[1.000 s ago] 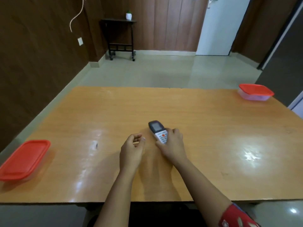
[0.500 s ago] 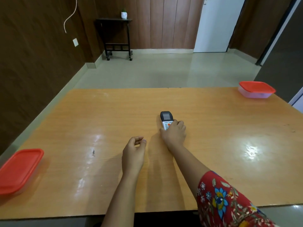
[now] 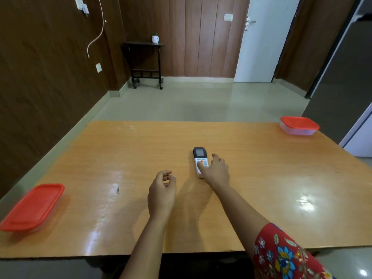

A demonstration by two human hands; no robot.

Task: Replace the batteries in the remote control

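A white remote control (image 3: pixel 199 156) with a dark screen end lies face up near the middle of the wooden table (image 3: pixel 271 178), screen pointing away from me. My right hand (image 3: pixel 215 170) rests at its near end; the thumb lies over the lower buttons while the fingers spread loosely just right of the remote. My left hand (image 3: pixel 162 191) hovers over the table to the left of it, fingers loosely curled with nothing in them. No batteries show.
A red-lidded plastic box (image 3: pixel 32 206) sits at the table's near left edge. Another red-lidded box (image 3: pixel 299 125) stands at the far right corner. Beyond the table lie bare floor, a small black side table (image 3: pixel 146 63) and a white door.
My right hand slid the remote farther away across the table and its fingers have since loosened off the remote. My left hand stayed loosely curled. The view tilted upward.
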